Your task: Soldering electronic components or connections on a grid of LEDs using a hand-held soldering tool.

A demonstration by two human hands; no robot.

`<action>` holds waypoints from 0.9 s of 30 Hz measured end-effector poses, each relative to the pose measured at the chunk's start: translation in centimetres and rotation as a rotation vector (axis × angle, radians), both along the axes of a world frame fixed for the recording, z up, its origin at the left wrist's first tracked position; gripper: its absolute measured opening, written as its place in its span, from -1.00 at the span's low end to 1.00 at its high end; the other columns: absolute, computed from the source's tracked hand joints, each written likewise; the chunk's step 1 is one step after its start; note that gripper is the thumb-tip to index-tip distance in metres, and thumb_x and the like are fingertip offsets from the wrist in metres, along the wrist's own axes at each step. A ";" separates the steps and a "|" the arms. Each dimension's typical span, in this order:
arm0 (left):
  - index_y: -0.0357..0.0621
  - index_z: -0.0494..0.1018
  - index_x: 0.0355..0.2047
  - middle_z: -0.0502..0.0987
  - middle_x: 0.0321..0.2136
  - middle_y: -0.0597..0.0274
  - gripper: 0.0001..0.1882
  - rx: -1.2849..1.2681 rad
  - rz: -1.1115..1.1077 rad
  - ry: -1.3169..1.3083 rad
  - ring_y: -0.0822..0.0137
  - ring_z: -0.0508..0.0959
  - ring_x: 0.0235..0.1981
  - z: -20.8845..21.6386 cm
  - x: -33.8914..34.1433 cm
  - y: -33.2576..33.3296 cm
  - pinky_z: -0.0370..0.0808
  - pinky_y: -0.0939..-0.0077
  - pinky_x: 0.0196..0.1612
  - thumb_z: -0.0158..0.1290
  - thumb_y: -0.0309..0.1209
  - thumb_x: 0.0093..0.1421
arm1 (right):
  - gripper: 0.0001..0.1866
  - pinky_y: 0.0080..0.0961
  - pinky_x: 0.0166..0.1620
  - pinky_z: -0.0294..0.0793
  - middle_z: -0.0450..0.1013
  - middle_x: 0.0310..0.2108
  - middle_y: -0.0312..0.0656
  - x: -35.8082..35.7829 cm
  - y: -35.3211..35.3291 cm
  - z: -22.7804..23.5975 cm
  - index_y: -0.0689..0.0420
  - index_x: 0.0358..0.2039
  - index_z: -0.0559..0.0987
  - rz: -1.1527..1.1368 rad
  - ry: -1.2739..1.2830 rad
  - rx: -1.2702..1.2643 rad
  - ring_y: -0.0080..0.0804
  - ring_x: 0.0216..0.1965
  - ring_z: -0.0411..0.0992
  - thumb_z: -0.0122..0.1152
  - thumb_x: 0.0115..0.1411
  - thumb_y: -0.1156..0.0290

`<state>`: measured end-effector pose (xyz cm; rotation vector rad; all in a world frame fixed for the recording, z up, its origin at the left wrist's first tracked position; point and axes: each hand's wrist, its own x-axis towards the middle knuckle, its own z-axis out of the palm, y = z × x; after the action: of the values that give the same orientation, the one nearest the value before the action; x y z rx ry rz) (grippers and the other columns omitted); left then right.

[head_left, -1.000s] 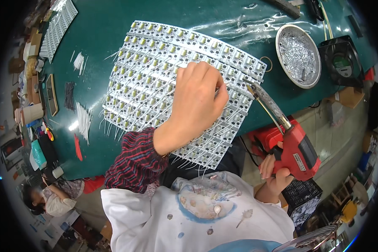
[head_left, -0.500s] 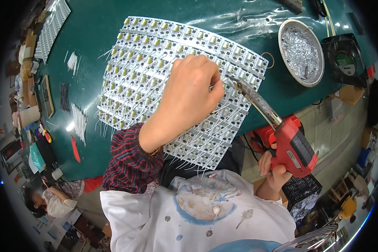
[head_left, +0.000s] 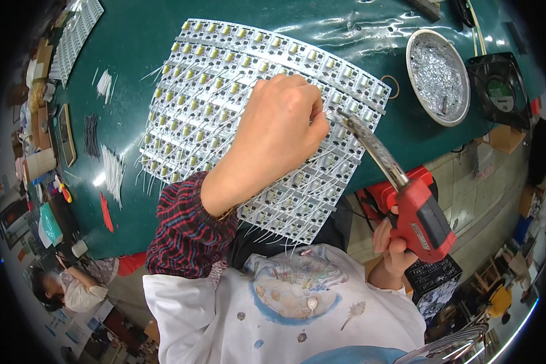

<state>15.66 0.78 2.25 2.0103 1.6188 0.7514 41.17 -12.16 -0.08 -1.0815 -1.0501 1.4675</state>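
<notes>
A large panel of white circuit boards (head_left: 340, 88) lies before me, its rows dotted with small yellowish parts and trailing thin white wires (head_left: 288, 209). My left hand (head_left: 279, 124) rests over the panel's middle, thumb and fingers pinched together. What the fingertips hold is hidden. In my right hand (head_left: 394, 247) is a red and black soldering gun (head_left: 428, 227), gripped by its handle at the lower right. Its long metal barrel slants up and left, and the tip ends over the panel just right of my left fingertips.
A round bowl of silvery solder scraps (head_left: 437, 79) stands at the right, beside a black fan (head_left: 500, 91). Bundles of white wires (head_left: 112, 176) and black wires (head_left: 91, 136) and red wires (head_left: 106, 212) lie on the green table (head_left: 142, 224). Another person (head_left: 82, 288) sits at the lower left.
My left hand has shifted slightly right across the panel. The soldering gun has moved a little right and down, its tip staying near those fingers.
</notes>
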 end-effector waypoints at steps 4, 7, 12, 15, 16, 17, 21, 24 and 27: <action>-0.31 0.42 -0.63 0.45 -0.61 0.07 -0.90 -0.007 -0.001 0.000 0.11 0.45 -0.51 0.1 0.0 0.1 0.36 0.32 -0.40 0.07 -0.50 -0.10 | -0.46 -0.61 -0.55 0.18 0.27 -0.61 -0.27 -0.2 0.9 0.7 0.30 -0.13 0.30 0.087 0.030 0.050 -0.53 -0.65 0.23 0.17 0.12 0.09; -0.31 0.42 -0.63 0.45 -0.60 0.07 -0.89 -0.019 0.001 0.002 0.12 0.45 -0.51 0.0 -0.1 0.0 0.36 0.32 -0.40 0.08 -0.50 -0.09 | -0.45 -0.61 -0.60 0.16 0.23 -0.67 -0.28 -0.8 1.0 0.8 0.35 -0.16 0.29 0.049 0.018 0.012 -0.53 -0.71 0.20 0.17 0.12 0.09; -0.29 0.42 -0.62 0.45 -0.60 0.09 -0.88 -0.011 -0.013 0.007 0.13 0.45 -0.50 -0.1 -0.1 0.0 0.35 0.32 -0.39 0.09 -0.47 -0.08 | -0.46 -0.60 -0.64 0.19 0.22 -0.73 -0.30 -1.0 1.0 0.7 0.35 -0.20 0.29 0.024 -0.002 0.035 -0.55 -0.74 0.19 0.16 0.12 0.08; -0.28 0.41 -0.62 0.45 -0.60 0.10 -0.88 0.005 -0.014 0.016 0.13 0.44 -0.50 -0.2 -0.1 0.0 0.34 0.32 -0.39 0.09 -0.47 -0.07 | -0.49 -0.61 -0.65 0.19 0.22 -0.74 -0.30 -1.0 1.2 0.7 0.33 -0.27 0.31 0.036 -0.007 0.039 -0.55 -0.75 0.20 0.18 0.11 0.09; -0.27 0.41 -0.62 0.44 -0.60 0.10 -0.88 0.008 -0.011 0.018 0.13 0.43 -0.50 -0.2 -0.1 -0.1 0.34 0.32 -0.39 0.09 -0.47 -0.07 | -0.50 -0.61 -0.65 0.19 0.23 -0.74 -0.29 -1.0 1.3 0.7 0.32 -0.29 0.31 0.044 -0.010 0.041 -0.55 -0.75 0.21 0.18 0.11 0.09; -0.27 0.41 -0.63 0.44 -0.60 0.10 -0.88 0.010 -0.007 0.019 0.13 0.43 -0.50 -0.1 0.0 -0.1 0.34 0.32 -0.39 0.08 -0.47 -0.07 | -0.51 -0.62 -0.66 0.18 0.23 -0.74 -0.29 -1.0 1.3 0.6 0.32 -0.32 0.31 0.039 -0.009 0.041 -0.55 -0.75 0.21 0.18 0.10 0.09; -0.28 0.41 -0.63 0.44 -0.61 0.10 -0.88 0.022 -0.011 0.015 0.12 0.43 -0.51 -0.3 0.0 -0.1 0.34 0.31 -0.39 0.08 -0.48 -0.08 | -0.52 -0.63 -0.66 0.18 0.23 -0.74 -0.29 -1.2 1.4 0.7 0.30 -0.38 0.32 0.023 -0.012 0.032 -0.55 -0.76 0.20 0.20 0.09 0.08; -0.29 0.40 -0.64 0.44 -0.61 0.09 -0.88 0.019 -0.006 0.003 0.11 0.43 -0.51 -0.4 0.0 -0.1 0.34 0.30 -0.40 0.07 -0.48 -0.08 | -0.48 -0.64 -0.67 0.18 0.23 -0.74 -0.30 -1.2 1.3 0.5 0.34 -0.31 0.32 0.034 -0.015 0.049 -0.55 -0.76 0.21 0.19 0.09 0.07; -0.29 0.40 -0.64 0.43 -0.61 0.08 -0.88 0.016 -0.005 0.005 0.11 0.43 -0.50 -0.2 0.0 -0.1 0.34 0.29 -0.40 0.06 -0.49 -0.08 | -0.45 -0.64 -0.67 0.17 0.23 -0.74 -0.30 -1.1 1.2 0.3 0.37 -0.24 0.31 0.030 -0.018 0.062 -0.55 -0.76 0.21 0.18 0.09 0.07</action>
<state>15.65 0.70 2.02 2.0283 1.6154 0.7608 40.11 -11.00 0.24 -1.0407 -1.1218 1.4425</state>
